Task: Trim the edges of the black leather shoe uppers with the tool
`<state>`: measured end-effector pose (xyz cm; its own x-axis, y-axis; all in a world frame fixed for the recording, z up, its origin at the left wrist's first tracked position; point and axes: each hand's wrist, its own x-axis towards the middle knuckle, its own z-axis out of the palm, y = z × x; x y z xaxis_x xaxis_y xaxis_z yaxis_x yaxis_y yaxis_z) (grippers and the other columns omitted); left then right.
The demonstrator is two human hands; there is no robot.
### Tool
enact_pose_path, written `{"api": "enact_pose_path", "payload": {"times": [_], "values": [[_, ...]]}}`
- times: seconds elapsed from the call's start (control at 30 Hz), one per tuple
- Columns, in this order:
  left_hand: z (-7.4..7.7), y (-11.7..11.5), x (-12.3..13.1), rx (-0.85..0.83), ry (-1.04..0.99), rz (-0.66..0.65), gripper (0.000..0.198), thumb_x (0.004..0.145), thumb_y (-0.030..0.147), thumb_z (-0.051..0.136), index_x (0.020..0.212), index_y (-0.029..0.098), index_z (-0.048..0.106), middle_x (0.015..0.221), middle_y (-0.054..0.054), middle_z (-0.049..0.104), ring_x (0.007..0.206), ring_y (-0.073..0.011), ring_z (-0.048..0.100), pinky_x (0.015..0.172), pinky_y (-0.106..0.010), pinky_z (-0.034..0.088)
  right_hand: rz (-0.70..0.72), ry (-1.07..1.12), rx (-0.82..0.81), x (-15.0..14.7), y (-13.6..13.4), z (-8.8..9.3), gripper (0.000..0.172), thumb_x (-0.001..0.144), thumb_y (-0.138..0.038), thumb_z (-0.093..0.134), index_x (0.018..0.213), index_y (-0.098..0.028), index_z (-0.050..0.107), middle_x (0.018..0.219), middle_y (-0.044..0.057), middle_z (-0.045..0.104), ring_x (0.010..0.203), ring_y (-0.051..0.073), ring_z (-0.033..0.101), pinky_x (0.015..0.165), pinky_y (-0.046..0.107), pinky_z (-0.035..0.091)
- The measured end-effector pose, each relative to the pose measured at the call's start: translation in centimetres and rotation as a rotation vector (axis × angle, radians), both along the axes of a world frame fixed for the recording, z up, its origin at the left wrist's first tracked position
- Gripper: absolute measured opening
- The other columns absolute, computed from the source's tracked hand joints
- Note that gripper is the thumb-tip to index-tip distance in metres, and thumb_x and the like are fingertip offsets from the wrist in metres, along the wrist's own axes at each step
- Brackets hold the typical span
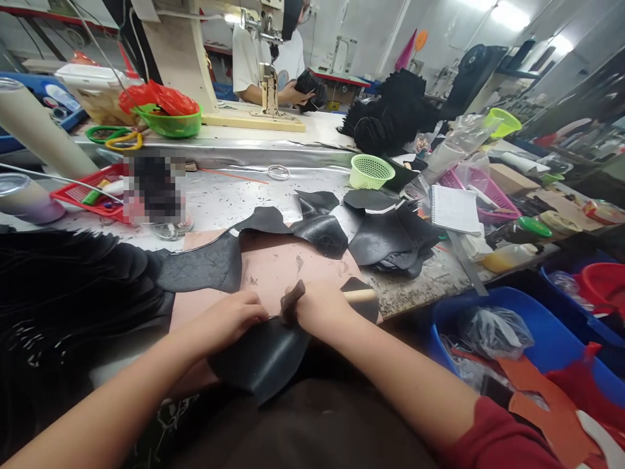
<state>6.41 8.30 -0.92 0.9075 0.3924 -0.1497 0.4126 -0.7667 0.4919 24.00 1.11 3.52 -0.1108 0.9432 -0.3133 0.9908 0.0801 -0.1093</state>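
My right hand (317, 306) is closed round a hammer, whose dark head (291, 301) sticks out by the thumb and whose pale wooden handle (360, 296) shows on the other side. Under the hammer head lies the top edge of a black leather piece (263, 358), which hangs down toward my lap. At that same edge my left hand (241, 314) has its fingers curled and closed on the leather; the fingertips are partly hidden. Beneath both hands is a pinkish board (268, 267). Another black leather piece (209, 264) lies flat just beyond my left hand.
A large stack of black pieces (73, 293) fills the left side. More cut leather pieces (390, 238) lie right of the board. A sewing machine (266, 85) stands beyond, with a person (244, 62) behind it. A blue bin (488, 299) is at the right.
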Motion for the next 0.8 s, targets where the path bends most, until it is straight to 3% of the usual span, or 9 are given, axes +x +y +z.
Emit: {"api": "enact_pose_path", "payload": {"times": [0.07,0.2,0.33,0.47,0.63,0.73,0.8], "values": [[-0.1,0.1,-0.4,0.02,0.01,0.009,0.03,0.081,0.014,0.037,0.091,0.023,0.063,0.086,-0.003,0.057,0.079,-0.0153,0.053,0.07,-0.025,0.041,0.011,-0.009,0.003,-0.4,0.1,0.0,0.02,0.074,-0.014,0.046,0.077,-0.019,0.065,0.076,0.004,0.067,0.069,0.017,0.061,0.054,0.024,0.037],[-0.5,0.2,-1.3,-0.013,-0.021,0.033,0.027,0.079,0.011,0.039,0.085,0.02,0.064,0.084,-0.003,0.058,0.077,-0.0137,0.053,0.07,-0.023,0.041,0.047,0.027,0.048,-1.0,0.4,-0.4,0.023,0.074,-0.016,0.045,0.088,-0.021,0.063,0.077,0.003,0.067,0.067,0.017,0.061,0.051,0.024,0.035],[-0.9,0.2,-2.3,0.051,-0.038,0.02,0.033,0.078,0.008,0.038,0.09,0.024,0.065,0.083,-0.003,0.058,0.078,-0.0152,0.051,0.071,-0.026,0.04,0.054,0.018,0.03,-1.5,0.7,-0.7,0.021,0.073,-0.016,0.046,0.082,-0.021,0.064,0.077,0.003,0.067,0.069,0.017,0.06,0.054,0.024,0.036],[-1.3,0.3,-3.0,0.049,-0.098,0.039,0.029,0.079,0.011,0.038,0.085,0.02,0.065,0.084,-0.004,0.058,0.08,-0.0145,0.052,0.073,-0.024,0.041,0.059,0.039,0.067,-2.2,1.0,-0.9,0.023,0.074,-0.018,0.045,0.089,-0.022,0.061,0.077,0.002,0.066,0.067,0.017,0.06,0.051,0.024,0.034],[-1.5,0.3,-3.5,0.129,-0.096,0.037,0.029,0.076,0.009,0.038,0.082,0.02,0.064,0.079,-0.002,0.058,0.076,-0.0138,0.051,0.069,-0.023,0.041,0.091,-0.018,0.06,-3.1,1.4,-0.8,0.022,0.074,-0.018,0.044,0.085,-0.022,0.062,0.077,0.003,0.067,0.07,0.018,0.061,0.054,0.025,0.037],[-1.6,-0.4,-4.1,0.227,-0.147,0.009,0.03,0.081,0.011,0.033,0.078,0.018,0.062,0.08,-0.004,0.061,0.078,-0.0144,0.052,0.072,-0.025,0.042,0.102,-0.024,0.043,-3.6,1.6,-0.6,0.022,0.075,-0.019,0.044,0.087,-0.023,0.061,0.077,0.003,0.067,0.07,0.018,0.061,0.053,0.025,0.037],[-1.6,-1.3,-4.8,0.31,-0.154,-0.011,0.03,0.084,0.014,0.032,0.087,0.017,0.062,0.086,-0.006,0.063,0.084,-0.0171,0.052,0.077,-0.029,0.042,0.131,-0.042,0.014,-3.9,1.6,-0.5,0.02,0.075,-0.017,0.044,0.082,-0.022,0.063,0.077,0.004,0.067,0.071,0.018,0.061,0.056,0.025,0.038]]}}
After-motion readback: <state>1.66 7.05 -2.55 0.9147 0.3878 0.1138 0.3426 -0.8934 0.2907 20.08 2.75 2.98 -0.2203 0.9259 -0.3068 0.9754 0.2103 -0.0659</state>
